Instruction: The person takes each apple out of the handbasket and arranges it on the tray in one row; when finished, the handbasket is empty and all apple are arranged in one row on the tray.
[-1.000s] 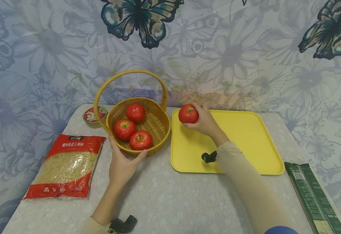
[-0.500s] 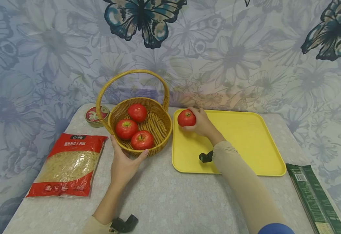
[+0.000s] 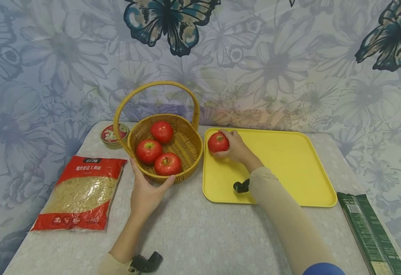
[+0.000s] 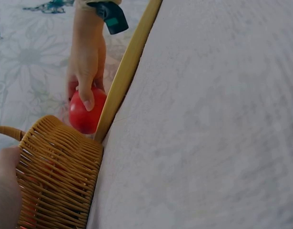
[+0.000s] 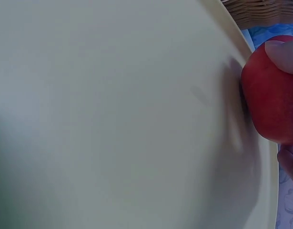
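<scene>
My right hand (image 3: 237,149) grips a red apple (image 3: 217,143) from its right side, low over the far left corner of the yellow tray (image 3: 279,172). The right wrist view shows the held apple (image 5: 270,98) close to the tray's raised edge, thumb across it. Left of the tray, a woven basket (image 3: 188,149) with a tall arched handle contains three more red apples (image 3: 167,164). My left hand (image 3: 147,196) holds the basket at its near left side, thumb on the front rim and fingers by the handle's base. In the left wrist view, the thumb lies against the wicker wall (image 4: 60,167).
A red bag of pasta (image 3: 80,194) lies on the left of the table. Behind it, by the basket handle, stands a round tin (image 3: 110,136). A green packet (image 3: 370,229) lies at the right edge. A patterned wall covering (image 3: 272,76) rises behind the table.
My right hand has lowered the apple slightly and shifted it a little left over the tray. The left hand stays on the basket, and the head view has swung slightly.
</scene>
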`<action>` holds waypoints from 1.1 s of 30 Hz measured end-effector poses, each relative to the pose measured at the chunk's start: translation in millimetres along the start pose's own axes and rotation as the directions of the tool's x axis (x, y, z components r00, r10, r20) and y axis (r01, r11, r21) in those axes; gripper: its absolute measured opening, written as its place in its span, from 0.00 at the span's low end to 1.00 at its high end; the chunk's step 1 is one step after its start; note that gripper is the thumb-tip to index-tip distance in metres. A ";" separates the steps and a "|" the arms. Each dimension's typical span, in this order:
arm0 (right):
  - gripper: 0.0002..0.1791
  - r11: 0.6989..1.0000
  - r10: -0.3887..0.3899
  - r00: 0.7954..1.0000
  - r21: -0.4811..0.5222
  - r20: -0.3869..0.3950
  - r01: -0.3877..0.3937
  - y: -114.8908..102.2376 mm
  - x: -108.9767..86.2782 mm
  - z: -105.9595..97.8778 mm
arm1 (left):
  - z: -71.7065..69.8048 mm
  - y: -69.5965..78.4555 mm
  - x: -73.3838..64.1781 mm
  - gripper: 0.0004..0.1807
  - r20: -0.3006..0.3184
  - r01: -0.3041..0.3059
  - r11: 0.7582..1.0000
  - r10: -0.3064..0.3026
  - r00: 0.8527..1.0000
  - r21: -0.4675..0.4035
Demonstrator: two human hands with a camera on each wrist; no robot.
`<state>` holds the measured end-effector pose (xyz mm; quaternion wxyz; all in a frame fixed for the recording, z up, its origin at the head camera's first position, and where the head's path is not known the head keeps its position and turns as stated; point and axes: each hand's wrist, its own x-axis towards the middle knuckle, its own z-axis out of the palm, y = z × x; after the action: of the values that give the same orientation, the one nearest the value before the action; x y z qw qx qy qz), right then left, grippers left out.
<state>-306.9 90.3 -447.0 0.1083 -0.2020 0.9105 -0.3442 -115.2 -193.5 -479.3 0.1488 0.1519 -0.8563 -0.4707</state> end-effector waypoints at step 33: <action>0.56 0.995 -0.081 0.995 0.050 -0.057 0.084 10.0 -13.8 -12.4 | -1.1 0.5 0.0 0.74 0.004 0.003 1.000 -0.003 1.000 0.013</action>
<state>-301.7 110.4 -443.8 0.0741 -0.2269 0.8948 -0.3774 -114.8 -194.1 -478.3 0.1452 0.1531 -0.8595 -0.4655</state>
